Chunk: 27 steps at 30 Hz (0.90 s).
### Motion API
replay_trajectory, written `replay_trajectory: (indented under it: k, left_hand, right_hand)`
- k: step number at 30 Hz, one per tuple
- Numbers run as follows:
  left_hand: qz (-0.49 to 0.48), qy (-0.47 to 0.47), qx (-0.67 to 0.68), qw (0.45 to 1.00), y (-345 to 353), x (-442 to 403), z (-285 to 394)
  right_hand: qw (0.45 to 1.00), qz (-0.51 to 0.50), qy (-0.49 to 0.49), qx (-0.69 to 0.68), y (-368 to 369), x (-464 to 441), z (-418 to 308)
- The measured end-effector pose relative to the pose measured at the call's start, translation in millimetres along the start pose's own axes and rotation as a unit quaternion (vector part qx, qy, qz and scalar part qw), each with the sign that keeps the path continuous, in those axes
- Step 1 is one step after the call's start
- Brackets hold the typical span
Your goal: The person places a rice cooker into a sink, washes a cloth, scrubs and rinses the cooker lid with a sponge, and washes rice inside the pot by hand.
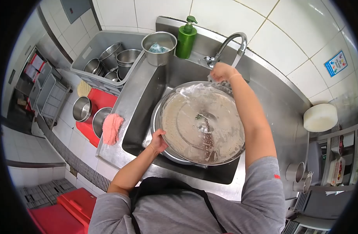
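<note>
My left hand (159, 141) grips the left rim of a large round pot lid (182, 132), which is streaked with whitish suds and has a dark patch near its middle. Beneath it, a big metal basin (157, 117) shows along the left side, inside the steel sink (138, 138). At the lid's far edge my right hand (223, 73) is closed just below the faucet (241, 39), where water runs beside it. Whatever its fingers hold, if anything, is hidden.
On the sink's left ledge are a steel pot (159, 56), a green pump bottle (186, 41) and a pink cloth (112, 128). A grey crate (97, 84) holds several metal pots. Further pots (82, 108) stand on a red surface (105, 99). A white round block (320, 117) sits at right.
</note>
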<state>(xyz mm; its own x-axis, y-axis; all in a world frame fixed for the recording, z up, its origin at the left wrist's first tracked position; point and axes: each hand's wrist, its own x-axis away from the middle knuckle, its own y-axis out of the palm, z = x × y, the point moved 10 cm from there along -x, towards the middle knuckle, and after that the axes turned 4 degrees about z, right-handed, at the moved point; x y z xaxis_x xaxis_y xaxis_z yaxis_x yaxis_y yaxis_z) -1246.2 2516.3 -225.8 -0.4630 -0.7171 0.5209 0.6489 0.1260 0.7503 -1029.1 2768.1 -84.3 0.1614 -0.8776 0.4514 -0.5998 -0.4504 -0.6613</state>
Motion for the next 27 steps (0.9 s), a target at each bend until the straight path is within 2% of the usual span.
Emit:
replay_trajectory:
  k: [1, 3, 4, 6, 7, 8, 9, 13, 14, 16, 18, 19, 20, 21, 22, 23, 24, 25, 26, 27]
  left_hand:
    - [-0.002, 0.001, -0.001, 1.0, 3.6, 1.0, 0.9]
    - [-0.038, 0.018, -0.002, 0.999, 18.0, 4.4, 5.8]
    - [-0.04, 0.019, -0.002, 0.999, 20.5, 3.9, 6.8]
    - [-0.035, 0.015, 0.005, 0.999, 22.1, 3.2, 5.9]
    - [-0.036, 0.014, 0.006, 0.999, 23.4, 2.8, 6.6]
    - [-0.038, 0.013, 0.004, 0.999, 24.9, 2.6, 7.8]
    - [-0.041, 0.012, 0.003, 0.999, 25.1, 2.8, 7.6]
    - [-0.052, 0.047, -0.024, 0.997, 5.1, 2.3, 21.3]
    - [-0.052, 0.046, -0.025, 0.997, 1.8, 4.0, 26.1]
    - [-0.047, 0.104, -0.093, 0.989, 3.8, 11.6, 48.2]
    - [-0.053, 0.123, -0.092, 0.987, 5.9, 15.7, 60.7]
    - [-0.059, 0.139, -0.113, 0.982, 5.1, 17.6, 66.9]
    - [-0.065, 0.154, -0.132, 0.977, 3.9, 19.5, 72.9]
    - [-0.072, 0.154, -0.138, 0.976, 1.8, 21.0, 77.0]
    - [-0.071, 0.154, -0.138, 0.976, 1.0, 22.8, 78.2]
    - [-0.074, 0.158, -0.112, 0.978, 1.5, 25.6, 81.2]
    - [-0.078, 0.164, -0.087, 0.98, 0.9, 27.9, 85.9]
    - [-0.063, 0.162, -0.077, 0.982, -10.0, 25.3, 84.1]
    - [-0.06, 0.165, -0.076, 0.982, -13.4, 26.2, 83.2]
    - [-0.039, 0.155, -0.049, 0.986, -18.4, 24.8, 79.8]
  right_hand:
    - [1.0, 0.002, -0.001, 0.001, -2.3, 5.2, -6.5]
    - [0.974, 0.05, 0.055, -0.215, -11.6, 14.2, -7.6]
    - [0.974, 0.052, 0.054, -0.213, -16.9, 9.5, -7.0]
    - [0.994, 0.046, 0.073, 0.073, -25.7, 6.9, -5.4]
    - [0.993, 0.047, 0.074, 0.073, -26.8, 10.6, -6.9]
    - [0.959, 0.081, 0.014, 0.272, -35.0, 14.9, -20.4]
    - [0.881, 0.109, -0.047, 0.459, -36.8, 23.0, -35.9]
    - [0.875, 0.053, -0.033, 0.48, -39.6, 35.7, -24.2]
    - [0.884, 0.031, -0.034, 0.466, -37.3, 33.9, -22.4]
    - [0.892, 0.012, -0.037, 0.451, -34.1, 36.3, -27.8]
    - [0.974, -0.034, -0.042, 0.22, -23.9, 41.3, -33.6]
    - [0.974, -0.033, -0.044, 0.219, -20.8, 41.7, -33.7]
    - [0.997, -0.032, -0.035, 0.054, -17.6, 42.1, -34.7]
    - [0.993, -0.031, -0.024, -0.113, -14.9, 40.4, -33.7]
    - [0.993, -0.032, -0.024, -0.113, -10.7, 26.8, -17.1]
    - [0.941, 0.007, -0.214, 0.263, -4.5, 9.9, -15.3]
    - [0.717, 0.047, -0.366, 0.591, 18.3, 7.1, -4.2]
    - [0.834, 0.018, -0.23, 0.502, 6.8, -6.9, 39.6]
    - [0.916, -0.013, -0.084, 0.391, 9.7, -3.1, 83.8]
    - [0.963, 0.008, 0.072, 0.258, 2.5, 36.2, 91.9]
